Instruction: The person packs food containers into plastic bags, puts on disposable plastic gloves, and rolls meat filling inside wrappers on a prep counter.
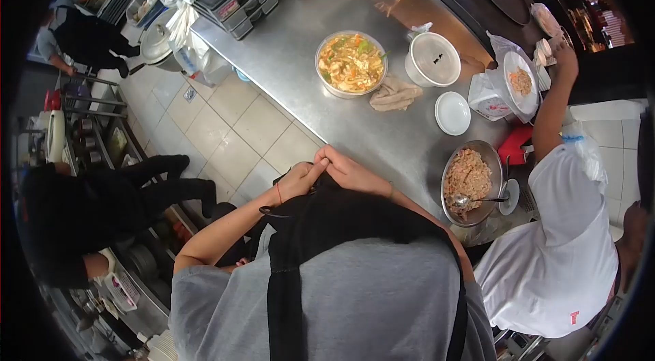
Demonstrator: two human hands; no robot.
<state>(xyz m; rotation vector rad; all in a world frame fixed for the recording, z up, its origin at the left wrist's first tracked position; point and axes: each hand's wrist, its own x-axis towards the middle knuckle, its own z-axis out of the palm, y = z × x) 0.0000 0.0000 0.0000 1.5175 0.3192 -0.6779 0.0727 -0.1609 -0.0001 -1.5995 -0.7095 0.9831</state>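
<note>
My left hand point(298, 182), with a thin red string at the wrist, is closed, its fingertips meeting my right hand. My right hand point(353, 171) is also closed, fingers curled against the left. Both are just above the front of my black apron point(341, 204), by the near edge of the steel table point(286, 98). Whatever lies between the fingers, if anything, is hidden. Beyond them on the table stand a bowl of vegetable stew point(351, 63), a crumpled brown cloth point(396, 93) and a white tub point(432, 59).
At right, a co-worker in a white shirt point(559, 224) reaches past a plate of food point(521, 80) on a scale. A metal bowl of fried rice point(469, 180) with a spoon and small white plates point(452, 113) are nearby. Two people in dark clothes point(102, 207) stand left.
</note>
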